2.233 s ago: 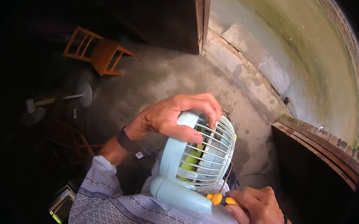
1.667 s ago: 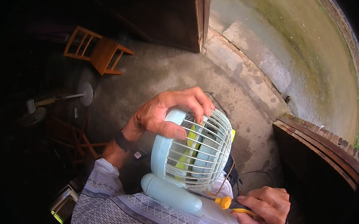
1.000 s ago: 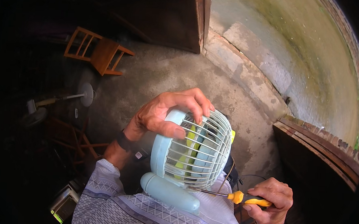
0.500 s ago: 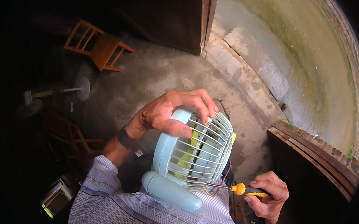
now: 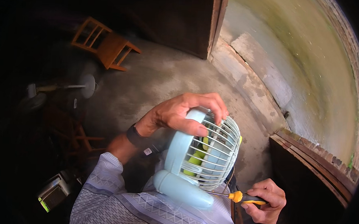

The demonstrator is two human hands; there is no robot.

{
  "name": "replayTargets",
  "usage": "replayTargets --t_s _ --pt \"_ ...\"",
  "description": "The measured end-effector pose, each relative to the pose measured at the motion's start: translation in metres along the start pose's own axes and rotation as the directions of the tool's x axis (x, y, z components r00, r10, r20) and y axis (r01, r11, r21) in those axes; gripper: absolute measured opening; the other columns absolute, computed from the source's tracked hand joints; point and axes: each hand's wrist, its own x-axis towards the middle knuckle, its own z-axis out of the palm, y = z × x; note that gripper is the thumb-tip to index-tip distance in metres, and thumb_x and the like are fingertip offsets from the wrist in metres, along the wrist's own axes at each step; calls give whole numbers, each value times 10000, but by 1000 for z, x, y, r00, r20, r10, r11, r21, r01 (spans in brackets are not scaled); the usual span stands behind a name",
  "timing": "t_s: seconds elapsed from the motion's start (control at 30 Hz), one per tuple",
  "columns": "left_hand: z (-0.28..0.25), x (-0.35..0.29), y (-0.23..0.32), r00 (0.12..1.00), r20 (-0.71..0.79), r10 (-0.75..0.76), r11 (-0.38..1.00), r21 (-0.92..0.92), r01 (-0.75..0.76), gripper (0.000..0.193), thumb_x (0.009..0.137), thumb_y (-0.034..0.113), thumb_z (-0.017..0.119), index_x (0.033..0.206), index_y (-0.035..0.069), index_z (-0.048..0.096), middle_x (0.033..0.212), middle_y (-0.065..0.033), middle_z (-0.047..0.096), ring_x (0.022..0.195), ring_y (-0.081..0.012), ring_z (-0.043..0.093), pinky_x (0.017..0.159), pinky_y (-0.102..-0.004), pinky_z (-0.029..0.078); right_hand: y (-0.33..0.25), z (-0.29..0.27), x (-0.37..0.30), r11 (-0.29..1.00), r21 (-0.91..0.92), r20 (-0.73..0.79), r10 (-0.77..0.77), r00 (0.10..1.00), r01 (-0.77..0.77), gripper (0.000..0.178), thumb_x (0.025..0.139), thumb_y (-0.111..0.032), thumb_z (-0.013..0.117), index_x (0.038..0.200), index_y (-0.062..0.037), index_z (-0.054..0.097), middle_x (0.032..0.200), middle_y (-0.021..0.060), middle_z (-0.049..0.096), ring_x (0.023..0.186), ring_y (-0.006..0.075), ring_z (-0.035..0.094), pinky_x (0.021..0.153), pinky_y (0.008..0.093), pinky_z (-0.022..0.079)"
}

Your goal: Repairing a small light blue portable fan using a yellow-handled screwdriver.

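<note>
A pale blue desk fan (image 5: 178, 149) sits low in the middle of the view, in front of the person's patterned shirt (image 5: 150, 210), its ribbed wire guard (image 5: 224, 157) turned to the right and its stubby rounded base (image 5: 183, 190) at the bottom, close against the cloth. The left hand (image 5: 187, 110) arches over the top of the fan, thumb and fingers bent around the upper part of the frame, with the thumb tip and fingertips resting on the wires; it grips the fan from above. Through the guard show yellow-green blades (image 5: 195, 159) and a light blue housing behind them. The right hand (image 5: 267, 201), to the lower right, pinches the black and yellow handle of a screwdriver (image 5: 236, 196) between thumb and curled fingers. Its thin metal shaft points left toward the gap between guard and base; the tip is hidden there, so whether it touches a screw cannot be told. A brown cord (image 5: 230, 177) hangs just beside the guard's right side. A dark band (image 5: 135, 136) circles the left wrist. Well apart, at the upper left, a wooden chair (image 5: 112, 47) stands on the concrete floor (image 5: 161, 72), and nearer, by the left edge, is a white pedestal fan (image 5: 73, 85), partly lost in shadow.
</note>
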Motion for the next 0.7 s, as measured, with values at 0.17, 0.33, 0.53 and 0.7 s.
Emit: replayTargets --t_s 0.17,0.33,0.53,0.7 --pt "0 6 -1 999 11 -49 997 55 48 458 750 339 787 1109 62 726 1238 -155 652 1300 -337 596 1121 -494 449 3 17 2 998 -63 -9 -24 1000 23 352 654 -209 892 901 24 799 789 115 717 680 186 665 605 284 493" --pt "-8 8 -15 996 -10 -91 995 44 91 445 789 382 760 1108 75 725 1256 -137 658 1288 -317 607 1109 -469 453 -11 4 7 977 -184 141 139 980 -112 324 776 -254 805 912 39 787 714 98 722 611 195 684 579 288 500" --pt "-6 13 -19 988 -30 -151 989 -4 151 410 867 381 729 1127 65 705 1150 -60 676 1154 -187 611 1061 -342 435 48 -32 -35 901 406 -129 223 966 -154 366 1004 -323 627 1041 41 635 667 67 617 478 93 519 449 234 419" --pt "2 28 -18 991 6 -136 990 25 135 425 894 422 704 1127 65 709 1133 -55 687 1141 -188 614 1048 -343 433 -2 19 -1 985 -140 -129 -121 984 103 694 710 -493 961 1106 6 686 742 72 646 577 145 600 522 263 437"
